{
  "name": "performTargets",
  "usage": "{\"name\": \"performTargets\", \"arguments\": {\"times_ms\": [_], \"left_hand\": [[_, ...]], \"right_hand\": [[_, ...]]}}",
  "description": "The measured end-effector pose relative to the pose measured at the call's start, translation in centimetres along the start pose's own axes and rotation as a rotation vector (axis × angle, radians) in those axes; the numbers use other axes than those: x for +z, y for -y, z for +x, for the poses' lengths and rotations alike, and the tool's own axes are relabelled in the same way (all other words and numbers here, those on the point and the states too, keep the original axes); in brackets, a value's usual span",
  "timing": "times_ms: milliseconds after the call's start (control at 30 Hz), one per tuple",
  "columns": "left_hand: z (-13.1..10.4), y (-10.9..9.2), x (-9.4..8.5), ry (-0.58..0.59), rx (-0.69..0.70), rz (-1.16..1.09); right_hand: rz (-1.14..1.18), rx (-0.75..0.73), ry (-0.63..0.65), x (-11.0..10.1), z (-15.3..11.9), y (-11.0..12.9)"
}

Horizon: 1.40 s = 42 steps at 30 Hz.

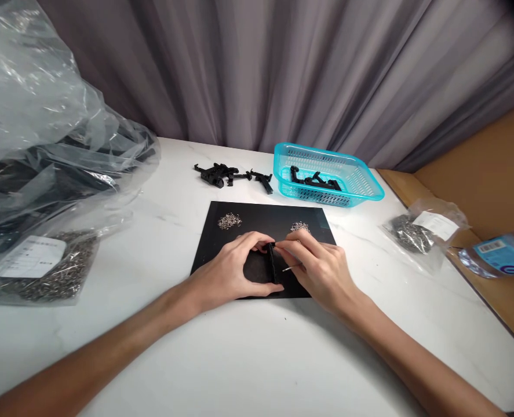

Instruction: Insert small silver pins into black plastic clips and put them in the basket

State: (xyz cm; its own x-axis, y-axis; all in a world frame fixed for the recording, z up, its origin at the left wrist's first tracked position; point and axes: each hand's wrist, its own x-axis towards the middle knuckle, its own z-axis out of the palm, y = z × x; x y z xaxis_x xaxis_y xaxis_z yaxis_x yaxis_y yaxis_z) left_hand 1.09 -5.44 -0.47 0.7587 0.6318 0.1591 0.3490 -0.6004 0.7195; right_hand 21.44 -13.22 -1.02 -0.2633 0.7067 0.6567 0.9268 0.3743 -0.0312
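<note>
My left hand point(234, 263) grips a black plastic part point(273, 266) between the thumb at its near end and the fingers at its far end. The part stands over a black mat point(204, 249). At its far end, the fingertips of my right hand point(315, 263) are pinched together against or very near it. A thin metal rod point(292, 267) sticks out from under the right hand's curled fingers; its kind is unclear. Anything smaller between those fingertips is hidden. On the mat lie two piles of small metal pieces, a left pile point(229, 220) and a right pile point(300, 227) just beyond my right hand.
Black plastic parts point(217, 174) lie behind the mat. A blue basket point(372, 188) beside them holds more. Bags of metal pieces lie left point(65, 260) and right point(413, 234). A large clear plastic bag point(35, 98) fills the left; a cardboard box point(487, 150) stands at right.
</note>
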Motion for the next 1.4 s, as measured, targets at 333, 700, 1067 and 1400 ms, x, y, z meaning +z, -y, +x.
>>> {"name": "performTargets", "arguments": {"times_ms": [333, 700, 1067, 1400], "left_hand": [[0.0, 0.1, 0.3, -0.022, 0.083, 0.069], [0.0, -0.1, 0.1, -0.026, 0.054, 0.054], [0.1, 0.3, 0.3, -0.070, 0.023, 0.059], [0.1, 0.4, 0.3, -0.083, 0.088, 0.074]], "right_hand": [[-0.087, 0.085, -0.067, 0.7, 0.2, 1.2], [0.168, 0.261, -0.065, 1.4, -0.1, 1.6], [0.125, 0.229, -0.181, 1.8, 0.0, 1.9], [0.087, 0.244, -0.141, 1.6, 0.0, 2.3]]}}
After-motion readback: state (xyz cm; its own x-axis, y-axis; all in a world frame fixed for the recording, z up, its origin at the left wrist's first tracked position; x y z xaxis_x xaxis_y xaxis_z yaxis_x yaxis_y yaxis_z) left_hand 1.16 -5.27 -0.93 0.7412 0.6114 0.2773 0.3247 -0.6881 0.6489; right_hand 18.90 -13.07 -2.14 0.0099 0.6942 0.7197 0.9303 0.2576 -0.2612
